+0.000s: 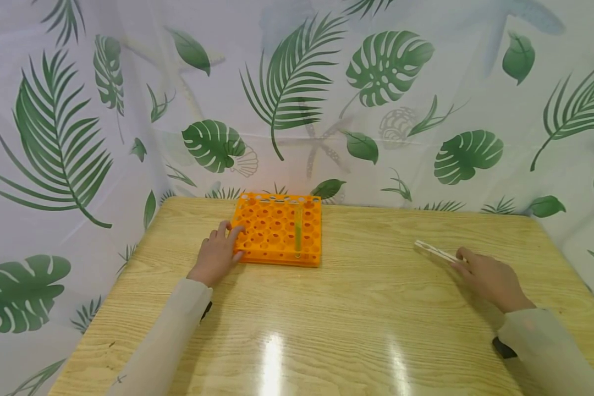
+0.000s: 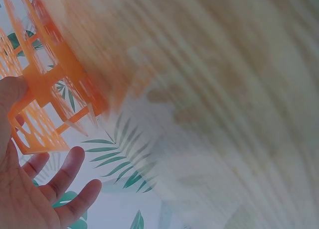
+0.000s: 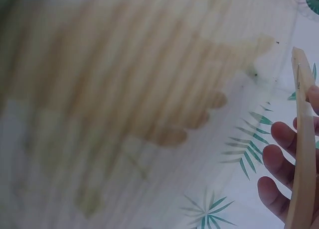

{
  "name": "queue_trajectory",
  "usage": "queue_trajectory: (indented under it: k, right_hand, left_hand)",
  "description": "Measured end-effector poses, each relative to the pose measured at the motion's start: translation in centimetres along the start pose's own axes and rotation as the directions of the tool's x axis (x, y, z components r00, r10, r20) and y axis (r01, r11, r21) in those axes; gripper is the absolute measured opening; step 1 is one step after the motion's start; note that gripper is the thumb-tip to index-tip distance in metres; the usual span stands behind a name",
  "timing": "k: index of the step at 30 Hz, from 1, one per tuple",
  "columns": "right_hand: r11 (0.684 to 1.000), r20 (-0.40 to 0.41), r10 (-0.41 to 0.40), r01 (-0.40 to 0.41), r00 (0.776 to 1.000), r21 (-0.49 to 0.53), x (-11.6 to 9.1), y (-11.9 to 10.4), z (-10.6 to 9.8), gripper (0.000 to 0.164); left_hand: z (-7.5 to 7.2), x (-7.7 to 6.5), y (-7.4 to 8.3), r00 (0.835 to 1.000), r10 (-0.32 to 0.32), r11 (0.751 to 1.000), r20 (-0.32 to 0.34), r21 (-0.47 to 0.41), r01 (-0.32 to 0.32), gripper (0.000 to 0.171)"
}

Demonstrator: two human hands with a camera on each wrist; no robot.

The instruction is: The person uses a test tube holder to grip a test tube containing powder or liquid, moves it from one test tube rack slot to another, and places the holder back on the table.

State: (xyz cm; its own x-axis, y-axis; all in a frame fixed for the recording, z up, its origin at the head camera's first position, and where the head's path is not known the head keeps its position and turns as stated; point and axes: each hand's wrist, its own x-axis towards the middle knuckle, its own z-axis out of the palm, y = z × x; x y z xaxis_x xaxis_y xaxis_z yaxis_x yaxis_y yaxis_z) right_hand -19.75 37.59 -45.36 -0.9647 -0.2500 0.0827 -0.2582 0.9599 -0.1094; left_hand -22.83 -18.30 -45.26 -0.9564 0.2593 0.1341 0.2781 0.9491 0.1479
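Observation:
An orange test tube rack [image 1: 272, 257] with rows of round holes stands at the back of the table. One upright test tube [image 1: 298, 236] with yellow-green liquid is in its right part. My left hand [image 1: 215, 257] grips the rack's left end, thumb and forefinger at the front corner. The left wrist view has the thumb against the orange frame [image 2: 42, 87], while other fingers spread off it. Out to the right, my right hand [image 1: 492, 279] holds a pale wooden test tube clamp [image 1: 435, 251] above the table, its tip pointing left. The clamp's wooden arm [image 3: 304, 139] crosses the fingers in the right wrist view.
The wood-grain table [image 1: 356, 308] stretches between and in front of both hands. A white cloth [image 1: 317, 110] printed with green leaves hangs behind the table and along its sides, close behind the rack.

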Motion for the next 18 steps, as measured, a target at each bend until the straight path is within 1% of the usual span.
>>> queue_trajectory:
  k: [5,12,18]
  right_hand:
    - [1.0,0.0,-0.003,0.003,1.0,-0.003,-0.13,-0.05,-0.04,0.025]
    - [1.0,0.026,0.009,-0.009,1.0,-0.004,-0.2,-0.22,0.02,0.026]
    - [1.0,0.046,0.016,-0.016,0.999,-0.002,-0.26,-0.26,0.27,0.027]
  left_hand:
    - [-0.08,-0.07,0.05,1.0,-0.004,1.0,0.004,-0.005,0.004,0.052]
    - [-0.07,-0.22,0.08,1.0,-0.008,1.0,-0.003,-0.014,0.008,0.053]
    - [0.09,-0.22,0.06,1.0,-0.007,1.0,-0.005,-0.001,0.007,0.053]
